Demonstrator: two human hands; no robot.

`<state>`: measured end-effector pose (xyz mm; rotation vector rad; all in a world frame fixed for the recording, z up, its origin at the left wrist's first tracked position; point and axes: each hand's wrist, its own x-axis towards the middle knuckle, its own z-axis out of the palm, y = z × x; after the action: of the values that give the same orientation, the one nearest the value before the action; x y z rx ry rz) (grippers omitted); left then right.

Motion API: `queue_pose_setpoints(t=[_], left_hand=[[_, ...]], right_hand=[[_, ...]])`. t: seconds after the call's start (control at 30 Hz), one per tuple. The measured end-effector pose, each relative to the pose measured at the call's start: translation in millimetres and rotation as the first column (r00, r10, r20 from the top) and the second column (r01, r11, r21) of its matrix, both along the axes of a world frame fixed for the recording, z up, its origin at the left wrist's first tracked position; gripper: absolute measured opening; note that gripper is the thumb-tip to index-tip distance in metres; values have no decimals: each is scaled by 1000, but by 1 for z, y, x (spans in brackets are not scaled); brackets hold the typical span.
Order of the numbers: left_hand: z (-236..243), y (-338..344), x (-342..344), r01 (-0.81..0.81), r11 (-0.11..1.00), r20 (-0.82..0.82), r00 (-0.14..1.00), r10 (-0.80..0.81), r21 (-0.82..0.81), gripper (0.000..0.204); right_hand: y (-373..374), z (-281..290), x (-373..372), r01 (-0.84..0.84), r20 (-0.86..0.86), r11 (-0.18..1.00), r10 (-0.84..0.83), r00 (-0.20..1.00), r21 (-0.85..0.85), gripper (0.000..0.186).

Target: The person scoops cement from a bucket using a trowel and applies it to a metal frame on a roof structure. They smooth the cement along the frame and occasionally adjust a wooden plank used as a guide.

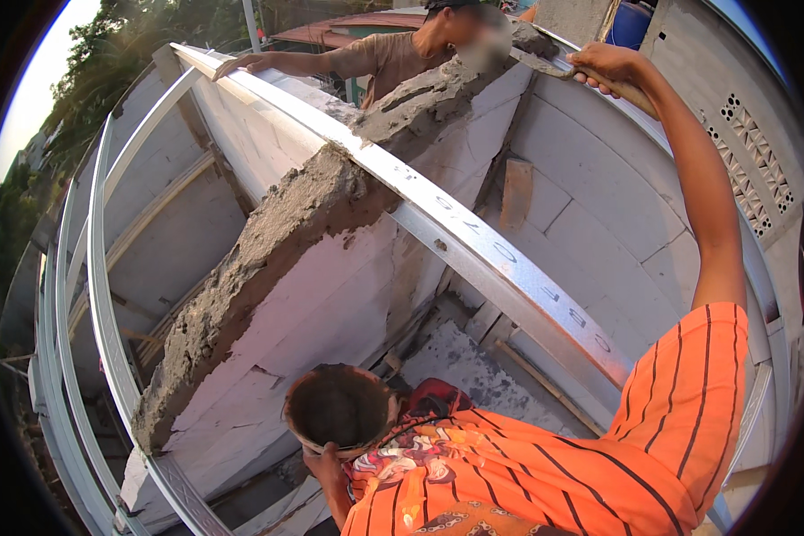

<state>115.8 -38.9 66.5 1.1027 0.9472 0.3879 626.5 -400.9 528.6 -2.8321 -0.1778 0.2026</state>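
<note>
My right hand [609,70], raised at the far upper right, is wrapped round the wooden handle of a trowel [542,62]. The trowel's blade points left, against grey mortar [529,40] on the far end of the wall top. Low in the middle, my left hand [327,464] grips the near side of a round bucket [393,413], close to my body. Its dark inside seems to hold wet mortar, though shadow hides how much. Rough mortar [241,259] runs along the sloping top of the pale block wall [304,313] beside the bucket.
A long metal roof beam [473,228] crosses the wall top in front of me. More curved-looking metal rails [98,259] stand at left. Beyond the wall, a co-worker in a brown shirt [380,67] rests a hand on the beam. A blue drum [630,25] stands at upper right.
</note>
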Motion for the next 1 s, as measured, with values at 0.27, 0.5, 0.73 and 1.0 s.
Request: queue_pose_setpoints(t=[0.27, 0.5, 0.73, 1.0], left_hand=[[8, 1, 1, -35, 999, 3, 999, 35, 6, 56], [5, -3, -1, -30, 998, -73, 997, 34, 56, 56], [-11, -5, 2, -42, 999, -3, 999, 42, 3, 56], [26, -25, 14, -121, 992, -27, 992, 120, -31, 52]], right_hand=[[42, -17, -20, -255, 237, 877, 371, 898, -407, 44], [-9, -7, 61, 51, 378, 869, 161, 912, -493, 37], [-93, 18, 137, -14, 279, 942, 113, 954, -336, 38], [53, 23, 31, -238, 356, 889, 384, 852, -391, 32]])
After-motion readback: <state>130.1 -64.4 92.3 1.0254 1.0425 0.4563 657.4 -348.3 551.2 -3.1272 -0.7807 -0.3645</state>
